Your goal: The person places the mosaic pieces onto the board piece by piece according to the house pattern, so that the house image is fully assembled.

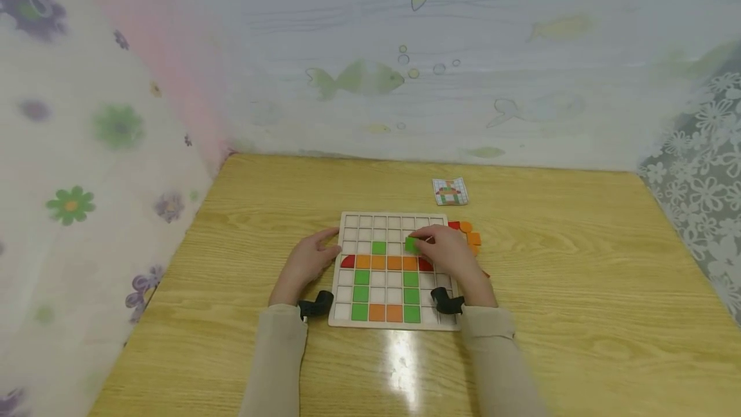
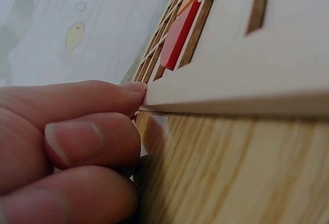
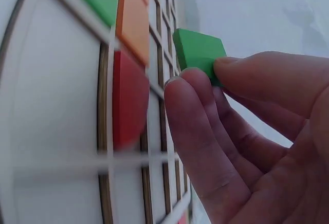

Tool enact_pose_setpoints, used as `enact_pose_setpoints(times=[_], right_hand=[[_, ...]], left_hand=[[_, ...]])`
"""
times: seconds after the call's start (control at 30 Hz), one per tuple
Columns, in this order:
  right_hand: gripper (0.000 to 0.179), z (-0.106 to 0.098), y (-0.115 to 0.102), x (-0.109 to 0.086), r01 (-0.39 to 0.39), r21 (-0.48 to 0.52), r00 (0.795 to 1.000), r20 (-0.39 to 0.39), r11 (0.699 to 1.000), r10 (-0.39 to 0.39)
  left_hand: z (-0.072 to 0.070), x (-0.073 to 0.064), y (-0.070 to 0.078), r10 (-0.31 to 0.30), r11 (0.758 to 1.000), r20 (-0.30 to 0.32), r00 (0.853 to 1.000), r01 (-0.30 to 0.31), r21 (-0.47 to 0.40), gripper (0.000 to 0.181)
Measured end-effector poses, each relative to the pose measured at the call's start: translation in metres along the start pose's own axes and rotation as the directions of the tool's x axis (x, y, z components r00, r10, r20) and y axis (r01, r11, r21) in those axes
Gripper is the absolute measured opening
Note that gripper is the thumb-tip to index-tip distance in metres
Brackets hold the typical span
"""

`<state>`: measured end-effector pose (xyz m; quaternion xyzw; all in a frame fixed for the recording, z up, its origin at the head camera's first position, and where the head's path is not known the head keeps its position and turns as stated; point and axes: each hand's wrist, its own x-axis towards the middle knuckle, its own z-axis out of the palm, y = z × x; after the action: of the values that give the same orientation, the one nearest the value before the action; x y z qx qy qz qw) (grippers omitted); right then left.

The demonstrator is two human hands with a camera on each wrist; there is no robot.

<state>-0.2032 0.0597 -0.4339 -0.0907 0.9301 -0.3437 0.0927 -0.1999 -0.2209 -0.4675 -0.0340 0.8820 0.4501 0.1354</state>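
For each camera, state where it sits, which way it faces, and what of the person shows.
Head: worn high, facing down at the white wooden grid board on the yellow wooden table; both hands and sleeves show.
Left wrist: low at table level, facing the board's edge; left hand fingers touch it.
Right wrist: close above the board; right hand pinches the green square tile.
Shared: head and right wrist show that tile.
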Motion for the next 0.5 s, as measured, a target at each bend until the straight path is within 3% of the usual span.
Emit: enact_pose_setpoints(times=[0.2,0.5], right_hand=[[0.015,0.011,-0.008,0.006,-0.009,0.062,1.0,-0.006,0.998,0.009],[0.011,0.024,-0.015,0.011,0.027,0.011,0.999,-0.042,1.0,-0.027]], left_hand=[[0.002,0.001,-0.001,0.006,1.0,-0.006,1.0,-0.006,0.003,0.045],[0.001,0.001,0.0,0.004,1.0,-0.015,1.0,-0.003,0.024,0.045]])
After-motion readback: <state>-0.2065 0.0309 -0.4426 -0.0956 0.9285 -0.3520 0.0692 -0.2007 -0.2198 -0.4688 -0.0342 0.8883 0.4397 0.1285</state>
